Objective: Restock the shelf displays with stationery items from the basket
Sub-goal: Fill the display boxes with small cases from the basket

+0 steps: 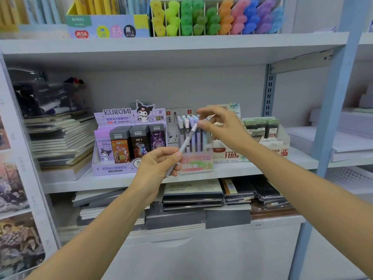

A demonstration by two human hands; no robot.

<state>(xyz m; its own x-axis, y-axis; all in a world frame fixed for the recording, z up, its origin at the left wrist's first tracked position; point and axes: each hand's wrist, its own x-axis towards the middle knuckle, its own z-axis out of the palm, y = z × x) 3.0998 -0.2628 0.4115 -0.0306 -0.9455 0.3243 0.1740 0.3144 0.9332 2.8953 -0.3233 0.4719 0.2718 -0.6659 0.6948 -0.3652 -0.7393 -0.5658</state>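
My left hand (159,164) grips a pale grey pen (186,141) by its lower half, tilted up to the right in front of the middle shelf. My right hand (220,126) pinches the pen's white cap end between thumb and forefinger. Right behind the pen stands a "Fruit Soda" pen display box (196,163) holding several pastel pens upright. No basket is in view.
A purple Kuromi lead-refill display (113,168) stands left of the pen box, a white lead-refill box (282,138) to its right. Stacked notebooks (62,138) fill the shelf's left end and the shelf below. Coloured highlighters (216,17) line the top shelf. A blue upright post (335,98) stands at right.
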